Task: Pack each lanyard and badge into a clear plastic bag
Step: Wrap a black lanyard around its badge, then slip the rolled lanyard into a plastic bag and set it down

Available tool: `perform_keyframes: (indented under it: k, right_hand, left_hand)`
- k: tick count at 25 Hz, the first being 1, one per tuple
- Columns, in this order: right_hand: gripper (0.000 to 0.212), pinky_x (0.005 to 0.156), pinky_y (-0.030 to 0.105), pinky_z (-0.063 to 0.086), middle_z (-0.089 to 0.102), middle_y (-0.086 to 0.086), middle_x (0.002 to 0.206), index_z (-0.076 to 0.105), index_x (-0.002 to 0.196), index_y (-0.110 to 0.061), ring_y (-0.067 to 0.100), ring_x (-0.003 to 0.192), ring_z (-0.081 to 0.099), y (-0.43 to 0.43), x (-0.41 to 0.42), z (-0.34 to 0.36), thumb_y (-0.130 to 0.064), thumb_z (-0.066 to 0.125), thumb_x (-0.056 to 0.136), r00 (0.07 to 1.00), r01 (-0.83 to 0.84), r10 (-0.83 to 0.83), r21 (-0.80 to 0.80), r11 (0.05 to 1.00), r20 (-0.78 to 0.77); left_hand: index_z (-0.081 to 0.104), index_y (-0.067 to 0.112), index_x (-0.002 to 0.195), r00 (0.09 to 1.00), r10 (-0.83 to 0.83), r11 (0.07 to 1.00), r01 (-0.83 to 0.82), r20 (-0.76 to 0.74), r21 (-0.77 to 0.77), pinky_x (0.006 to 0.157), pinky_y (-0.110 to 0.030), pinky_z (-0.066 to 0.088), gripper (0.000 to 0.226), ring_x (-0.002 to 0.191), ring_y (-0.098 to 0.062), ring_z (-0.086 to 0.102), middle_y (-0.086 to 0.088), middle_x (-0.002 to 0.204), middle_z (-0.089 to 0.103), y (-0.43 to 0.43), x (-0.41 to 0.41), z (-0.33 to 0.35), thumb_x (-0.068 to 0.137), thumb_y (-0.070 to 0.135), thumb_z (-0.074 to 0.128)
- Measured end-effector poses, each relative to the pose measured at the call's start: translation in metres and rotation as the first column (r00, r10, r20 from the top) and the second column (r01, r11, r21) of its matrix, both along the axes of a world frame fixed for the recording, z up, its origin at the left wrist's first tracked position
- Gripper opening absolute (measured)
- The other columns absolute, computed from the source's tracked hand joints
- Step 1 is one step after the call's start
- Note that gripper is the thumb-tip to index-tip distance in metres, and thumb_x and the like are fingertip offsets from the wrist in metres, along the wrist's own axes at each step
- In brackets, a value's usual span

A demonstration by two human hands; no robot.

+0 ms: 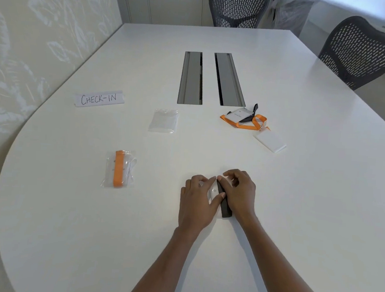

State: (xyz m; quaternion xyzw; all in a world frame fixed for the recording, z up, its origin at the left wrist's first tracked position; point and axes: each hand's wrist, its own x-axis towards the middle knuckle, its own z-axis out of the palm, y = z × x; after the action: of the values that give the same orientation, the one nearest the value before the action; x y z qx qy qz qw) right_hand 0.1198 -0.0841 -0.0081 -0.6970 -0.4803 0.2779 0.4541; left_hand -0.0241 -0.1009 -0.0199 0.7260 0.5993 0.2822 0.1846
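Both left hand (197, 199) and right hand (241, 191) pin black lanyard (225, 208) onto badge (214, 190)

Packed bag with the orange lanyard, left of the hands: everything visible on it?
The small clear plastic bag lies flat on the white table, long side running away from the camera, glossy and slightly crinkled. Inside, a folded orange lanyard runs along its left side, with something pale beside it, too faint to identify. Only the table touches it.
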Motion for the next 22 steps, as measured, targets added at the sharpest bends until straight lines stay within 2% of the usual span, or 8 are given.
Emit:
perform_keyframes:
  k: [3, 7, 10, 13, 16, 19, 22]
  right_hand:
    - [0.002, 0.075, 0.012, 0.046, 0.068, -0.013, 0.097, 0.071, 0.096, -0.028, 0.000, 0.087, 0.064, -0.004, 0.005, -0.002, -0.026, 0.072, 0.096, 1.000, -0.010, 0.010, 0.026, 1.000, -0.003]
    - [0.008, 0.076, 0.009, 0.049, 0.071, -0.014, 0.101, 0.069, 0.105, -0.029, 0.000, 0.091, 0.066, -0.011, 0.007, -0.001, -0.033, 0.069, 0.098, 0.998, 0.007, -0.005, 0.044, 0.999, -0.059]
    - [0.009, 0.077, 0.009, 0.049, 0.072, -0.015, 0.103, 0.068, 0.106, -0.030, -0.001, 0.093, 0.066, -0.013, 0.006, 0.002, -0.037, 0.066, 0.099, 0.993, 0.054, -0.047, 0.062, 0.997, -0.106]
    - [0.011, 0.084, 0.019, 0.052, 0.071, -0.014, 0.106, 0.067, 0.107, -0.029, -0.001, 0.096, 0.066, -0.014, 0.007, 0.005, -0.037, 0.062, 0.103, 0.990, 0.069, -0.062, 0.053, 0.996, -0.129]
    - [0.014, 0.089, 0.029, 0.053, 0.068, -0.011, 0.108, 0.065, 0.108, -0.025, 0.012, 0.102, 0.064, -0.016, 0.003, 0.017, -0.036, 0.057, 0.106, 0.987, 0.126, -0.118, 0.071, 0.989, -0.105]
    - [0.008, 0.081, 0.022, 0.046, 0.060, -0.018, 0.099, 0.061, 0.099, -0.029, 0.012, 0.095, 0.059, -0.011, -0.015, 0.041, -0.031, 0.058, 0.105, 0.984, 0.154, -0.174, 0.280, 0.947, 0.047]
    - [0.012, 0.069, 0.009, 0.042, 0.063, -0.012, 0.087, 0.064, 0.089, -0.021, 0.004, 0.079, 0.059, 0.014, -0.055, 0.055, -0.018, 0.064, 0.101, 0.998, -0.037, 0.021, 0.335, 0.941, 0.051]
  left_hand:
    - [0.056, 0.035, 0.147, 1.000, 0.020, 0.999, -0.020, -0.005, 0.024, 0.102, -0.031, 0.042, 0.058, 0.124, -0.014, 0.051, 0.008, 0.131, 0.054, -0.003, 0.002, 0.001, 0.097, 0.063, 0.049]
    - [0.051, 0.036, 0.152, 1.000, 0.020, 0.999, -0.019, -0.016, 0.027, 0.102, -0.029, 0.041, 0.062, 0.125, -0.013, 0.049, 0.009, 0.132, 0.054, -0.004, 0.001, 0.003, 0.098, 0.066, 0.044]
    - [0.046, 0.034, 0.155, 0.999, 0.027, 1.000, -0.027, 0.029, -0.006, 0.106, -0.029, 0.038, 0.064, 0.129, -0.011, 0.046, 0.009, 0.135, 0.054, -0.007, 0.001, 0.004, 0.100, 0.067, 0.043]
    - [0.047, 0.030, 0.154, 0.986, 0.050, 0.998, -0.043, 0.159, -0.048, 0.113, -0.031, 0.040, 0.055, 0.132, -0.012, 0.046, 0.007, 0.139, 0.056, -0.006, -0.002, 0.002, 0.105, 0.054, 0.048]
    - [0.055, 0.019, 0.148, 0.962, 0.080, 0.996, -0.069, 0.262, -0.051, 0.113, -0.044, 0.046, 0.041, 0.130, -0.021, 0.052, -0.001, 0.137, 0.057, 0.001, -0.009, 0.003, 0.109, 0.032, 0.053]
    - [0.059, 0.012, 0.143, 0.987, 0.138, 0.990, -0.141, 0.079, 0.026, 0.110, -0.047, 0.044, 0.038, 0.135, -0.031, 0.054, -0.011, 0.145, 0.058, 0.027, -0.036, 0.010, 0.107, 0.022, 0.055]
    - [0.051, 0.006, 0.152, 0.975, 0.168, 0.986, -0.166, -0.148, 0.025, 0.125, -0.045, 0.029, 0.045, 0.154, -0.031, 0.037, -0.017, 0.164, 0.042, 0.061, -0.070, 0.017, 0.109, 0.020, 0.049]
